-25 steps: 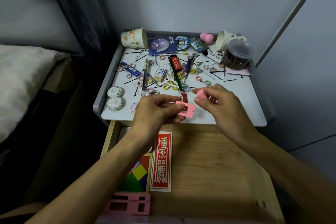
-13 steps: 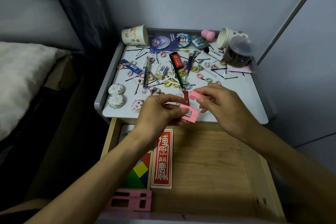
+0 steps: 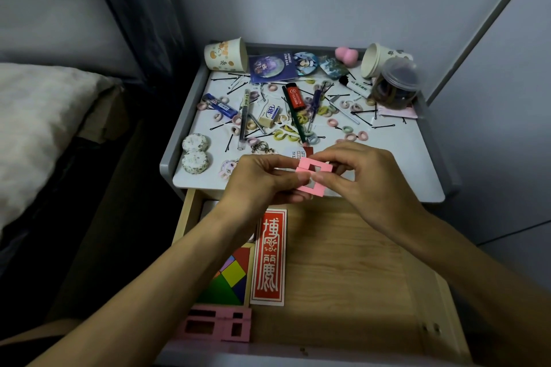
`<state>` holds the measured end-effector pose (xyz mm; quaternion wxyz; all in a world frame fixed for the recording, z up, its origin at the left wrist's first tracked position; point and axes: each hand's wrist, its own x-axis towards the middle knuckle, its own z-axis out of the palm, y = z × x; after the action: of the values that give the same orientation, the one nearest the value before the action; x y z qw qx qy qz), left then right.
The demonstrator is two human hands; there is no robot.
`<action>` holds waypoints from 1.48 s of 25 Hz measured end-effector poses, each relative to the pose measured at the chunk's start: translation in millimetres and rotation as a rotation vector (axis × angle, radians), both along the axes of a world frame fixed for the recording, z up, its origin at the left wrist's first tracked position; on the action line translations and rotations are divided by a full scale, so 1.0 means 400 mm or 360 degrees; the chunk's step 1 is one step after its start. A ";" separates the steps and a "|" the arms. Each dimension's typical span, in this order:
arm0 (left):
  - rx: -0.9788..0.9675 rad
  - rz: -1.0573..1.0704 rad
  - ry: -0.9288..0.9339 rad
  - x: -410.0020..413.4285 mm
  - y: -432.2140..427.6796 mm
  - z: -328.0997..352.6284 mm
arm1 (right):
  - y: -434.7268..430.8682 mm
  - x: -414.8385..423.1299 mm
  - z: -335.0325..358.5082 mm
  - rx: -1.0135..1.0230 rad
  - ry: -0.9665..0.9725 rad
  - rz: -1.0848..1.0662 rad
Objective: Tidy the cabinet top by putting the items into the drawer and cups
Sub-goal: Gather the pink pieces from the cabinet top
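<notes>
Both hands meet over the front edge of the white cabinet top (image 3: 402,158). My left hand (image 3: 259,182) pinches a pink frame piece (image 3: 310,186) with a square hole. My right hand (image 3: 366,179) pinches a second pink piece (image 3: 320,164) and holds it against the first. Below them the wooden drawer (image 3: 343,271) stands open. It holds a red card with white characters (image 3: 269,256), a coloured tangram box (image 3: 232,277) and more pink frame pieces (image 3: 217,325). Two paper cups lie tipped at the back, one at the left (image 3: 226,53) and one at the right (image 3: 378,59).
The cabinet top is littered with hair ties, hairpins, pens, a red lighter (image 3: 294,95), an eraser (image 3: 269,116), badges (image 3: 269,67) and two round floral tins (image 3: 195,152). A clear jar (image 3: 395,86) stands at the back right. A bed (image 3: 38,122) lies to the left, walls behind and right.
My right hand has brought its small pink piece down and left onto the piece in my left hand. The two pieces now touch; before they were apart.
</notes>
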<state>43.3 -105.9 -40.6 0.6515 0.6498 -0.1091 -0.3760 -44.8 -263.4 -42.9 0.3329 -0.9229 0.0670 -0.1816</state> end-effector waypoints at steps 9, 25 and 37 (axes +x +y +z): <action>-0.0005 0.0037 0.0112 0.004 0.010 0.003 | -0.001 0.001 -0.004 0.0038 -0.0042 0.0049; 0.0088 0.0001 0.0149 0.041 0.033 0.002 | 0.027 -0.012 -0.010 -0.0514 -0.0117 0.0198; 0.1291 -0.0211 -0.0902 0.083 0.222 0.036 | 0.148 -0.025 -0.065 -0.0348 0.0093 0.0613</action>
<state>76.5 -17.1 -26.2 0.2658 0.9191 -0.1680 -0.2374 -54.7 -204.1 -68.9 0.2573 -0.9541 -0.1210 -0.0940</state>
